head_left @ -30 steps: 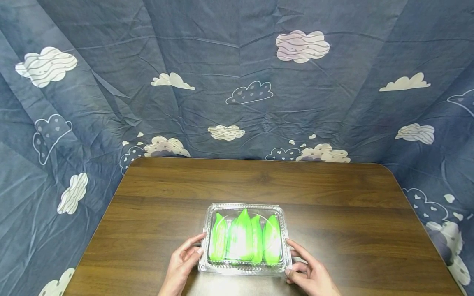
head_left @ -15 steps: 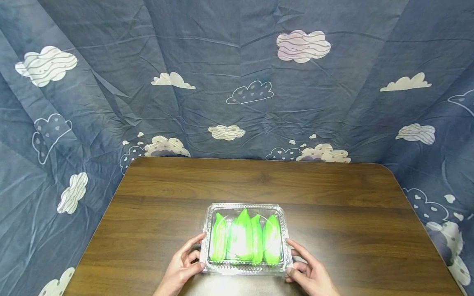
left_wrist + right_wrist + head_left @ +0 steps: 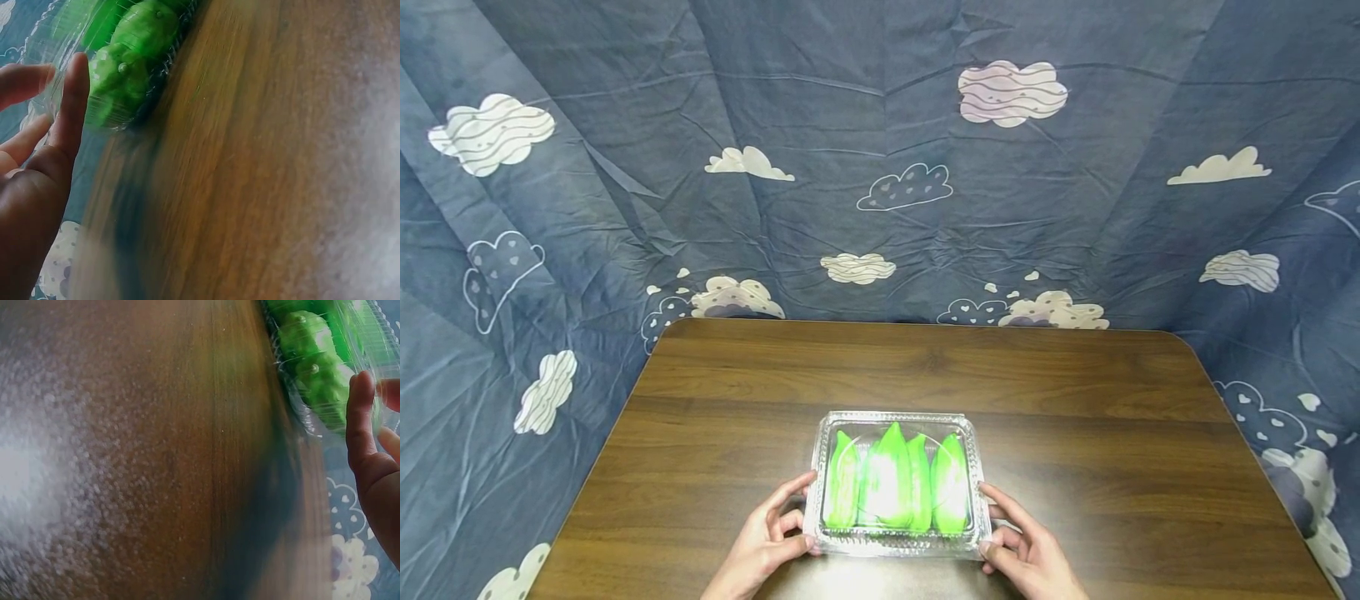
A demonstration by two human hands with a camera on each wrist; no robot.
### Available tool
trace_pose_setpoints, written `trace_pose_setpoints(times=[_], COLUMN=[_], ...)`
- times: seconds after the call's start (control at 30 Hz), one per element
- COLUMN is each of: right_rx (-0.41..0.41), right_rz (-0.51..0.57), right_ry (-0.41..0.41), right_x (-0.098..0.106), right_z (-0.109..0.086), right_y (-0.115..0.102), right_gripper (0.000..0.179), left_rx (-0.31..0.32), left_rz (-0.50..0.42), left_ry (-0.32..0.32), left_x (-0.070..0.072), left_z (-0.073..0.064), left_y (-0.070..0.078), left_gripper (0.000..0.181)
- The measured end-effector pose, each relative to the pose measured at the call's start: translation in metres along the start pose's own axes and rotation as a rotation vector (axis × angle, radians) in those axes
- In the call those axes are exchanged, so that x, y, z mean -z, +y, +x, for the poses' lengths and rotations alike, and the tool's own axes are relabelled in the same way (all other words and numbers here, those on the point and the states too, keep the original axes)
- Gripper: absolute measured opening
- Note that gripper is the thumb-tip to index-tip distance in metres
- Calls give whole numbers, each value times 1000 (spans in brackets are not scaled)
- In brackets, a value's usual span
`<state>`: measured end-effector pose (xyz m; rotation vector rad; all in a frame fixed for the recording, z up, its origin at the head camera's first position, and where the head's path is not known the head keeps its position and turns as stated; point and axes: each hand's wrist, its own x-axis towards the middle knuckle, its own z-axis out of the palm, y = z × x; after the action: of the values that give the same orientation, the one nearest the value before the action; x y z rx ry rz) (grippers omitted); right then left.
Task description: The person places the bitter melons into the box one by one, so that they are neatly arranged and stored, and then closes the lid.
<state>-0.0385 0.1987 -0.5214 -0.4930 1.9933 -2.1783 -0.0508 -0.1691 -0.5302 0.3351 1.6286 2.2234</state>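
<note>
A clear plastic clamshell container (image 3: 898,547) stands near the front of the table. Several bright green, pointed vegetables (image 3: 950,492) lie side by side inside it, under the clear lid, with glare on the middle ones. My left hand (image 3: 763,533) grips the left side, its thumb at the near corner and its fingers farther up the edge. On the other side my right hand (image 3: 1033,546) holds the right edge the same way. In the left wrist view, rounded lumpy ends of the green vegetables (image 3: 119,69) show through the plastic. The right wrist view shows similar ends.
The brown wood-grain table (image 3: 925,367) extends behind and to both sides of the container, with rounded far corners. A blue cloth with cloud prints (image 3: 895,233) hangs close around its back and sides.
My left thumb has slid toward the container's near left corner, farther from the index finger. The container and my right hand stay almost where they were.
</note>
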Motion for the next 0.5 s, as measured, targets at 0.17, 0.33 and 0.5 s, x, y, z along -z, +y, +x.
trace_pose_setpoints(times=[0.17,0.33,0.5], right_rx=[12,28,24], right_rz=[-3,-3,-11], right_ry=[0,-3,0], right_x=[0,1,1], right_z=[0,0,0], right_y=[2,4,4], right_gripper=[68,67,69], left_rx=[-9,-12,-14], left_rz=[4,-17,-16], left_ry=[18,23,27], left_x=[0,0,0], left_z=[1,1,1], left_y=[0,-2,-3], left_gripper=[78,78,78])
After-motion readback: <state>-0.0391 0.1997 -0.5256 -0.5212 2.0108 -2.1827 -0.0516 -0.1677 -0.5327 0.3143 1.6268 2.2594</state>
